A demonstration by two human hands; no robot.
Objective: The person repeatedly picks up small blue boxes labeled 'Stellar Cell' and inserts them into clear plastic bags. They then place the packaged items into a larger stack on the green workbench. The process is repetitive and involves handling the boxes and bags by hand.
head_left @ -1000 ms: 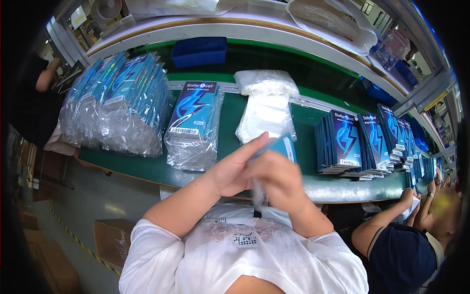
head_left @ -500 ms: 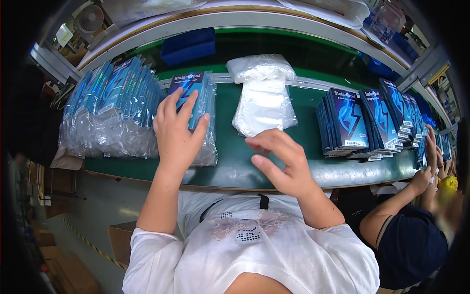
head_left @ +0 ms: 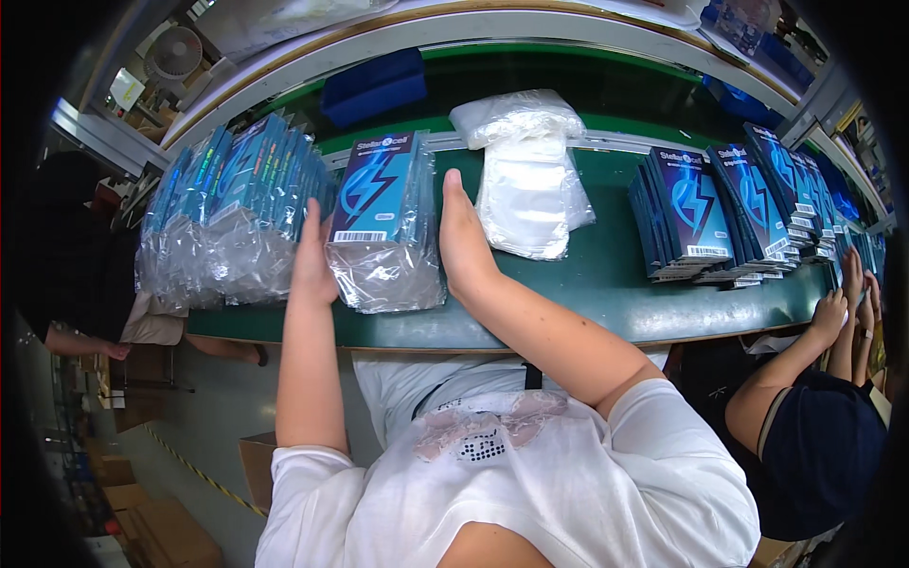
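The person stood at a green work table (head_left: 606, 284) with both hands pressed flat against a stack of bagged blue packs (head_left: 383, 232) — the left hand (head_left: 312, 260) on the stack's left side, the right hand (head_left: 464, 241) on its right, so the stack sat squeezed between the two palms. The fingers of each hand were straight and held together, pointing away from the body; neither hand curled around anything. The stack stood near the table's front edge, its top pack showing a lightning-bolt design under clear, crinkled plastic. Just beside the left hand, further to the left, a larger heap of bagged blue packs (head_left: 227, 227) leaned in a row, touching or nearly touching the back of that hand — I could not tell which. To the right of the right hand lay a pile of empty clear bags (head_left: 530, 180), close to it but apart. Further right, well apart from both hands, unbagged dark blue packs (head_left: 710, 208) were fanned out along the table. At the far right edge a co-worker's hands (head_left: 847, 298) rested at the table, and behind the stack a dark blue tray (head_left: 374, 85) sat on the upper ledge.
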